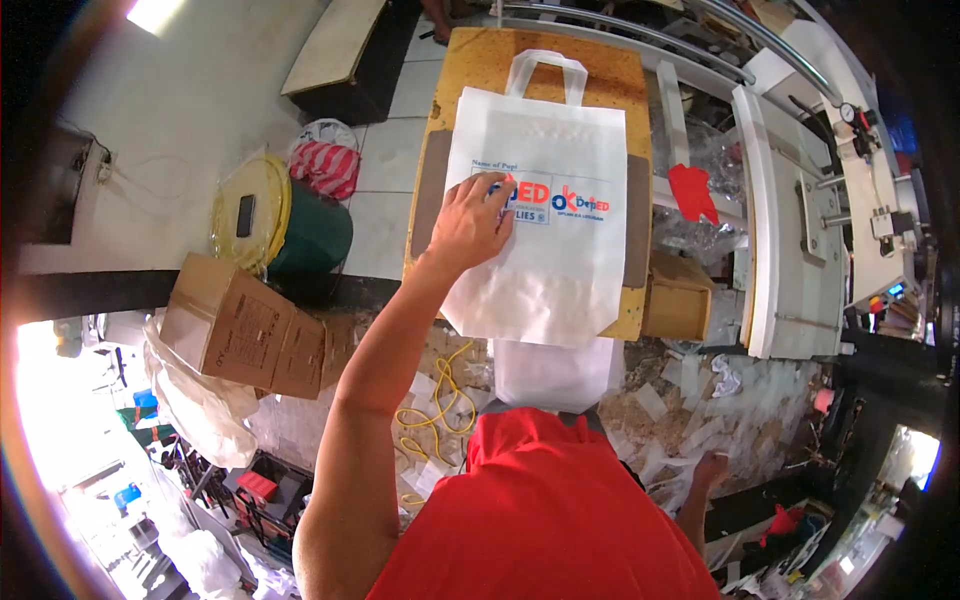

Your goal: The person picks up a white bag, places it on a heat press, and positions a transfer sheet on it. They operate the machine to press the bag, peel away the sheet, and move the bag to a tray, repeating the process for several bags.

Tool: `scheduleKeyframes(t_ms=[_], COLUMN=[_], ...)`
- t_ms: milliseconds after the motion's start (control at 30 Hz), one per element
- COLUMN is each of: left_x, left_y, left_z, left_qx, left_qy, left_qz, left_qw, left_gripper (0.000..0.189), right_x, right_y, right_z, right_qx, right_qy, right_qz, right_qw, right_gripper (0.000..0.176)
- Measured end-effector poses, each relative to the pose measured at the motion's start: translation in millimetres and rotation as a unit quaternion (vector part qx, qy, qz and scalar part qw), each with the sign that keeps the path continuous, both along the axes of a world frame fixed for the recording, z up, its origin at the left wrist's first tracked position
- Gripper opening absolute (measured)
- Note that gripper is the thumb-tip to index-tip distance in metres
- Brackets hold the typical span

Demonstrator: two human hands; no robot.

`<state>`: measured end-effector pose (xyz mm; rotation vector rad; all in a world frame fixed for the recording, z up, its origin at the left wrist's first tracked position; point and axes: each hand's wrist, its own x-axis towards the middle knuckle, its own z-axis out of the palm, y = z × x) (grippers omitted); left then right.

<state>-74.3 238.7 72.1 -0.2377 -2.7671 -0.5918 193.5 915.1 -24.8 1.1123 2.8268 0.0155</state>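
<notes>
A white tote bag (540,270) with blue and red "DepED" printing lies flat on a wooden board (610,65), its loop handle pointing away from me. My left hand (474,222) rests on the bag's left half, fingers spread a little and bent, fingertips over the print. Nothing shows gripped in it. Below the board's near edge, another white bag (555,375) hangs or lies close to my lap. Down at my right side is my right hand (712,468), away from the board, near pale plastic scraps. Its fingers are too small and blurred to make out.
At left stand cardboard boxes (235,325) and a green bin (315,228) with a phone (245,215) on its yellow cover. A yellow cord (440,400) trails over the littered floor. To the right are a red cloth (692,193) and a white machine frame (790,220).
</notes>
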Motion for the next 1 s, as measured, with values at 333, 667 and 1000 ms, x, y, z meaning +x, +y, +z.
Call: scheduleKeyframes(t_ms=[333, 667, 1000], left_x=[15, 41, 47], left_y=[-1, 4, -40], left_z=[9, 5, -17], left_qx=[0.055, 0.029, 0.091], left_qy=[0.036, 0.009, 0.035], left_qz=[0.083, 0.064, 0.214], left_qw=[0.994, 0.997, 0.972], left_gripper=[0.046, 0.050, 0.037], right_x=[3, -2, 28], right_y=[-32, -24, 2], right_z=[3, -14, -21], right_qx=[-0.011, -0.071, 0.004], right_qy=[0.037, 0.054, -0.098], right_qz=[0.015, -0.015, -0.024], right_qw=[0.999, 0.996, 0.995], right_gripper=[0.026, 0.018, 0.023])
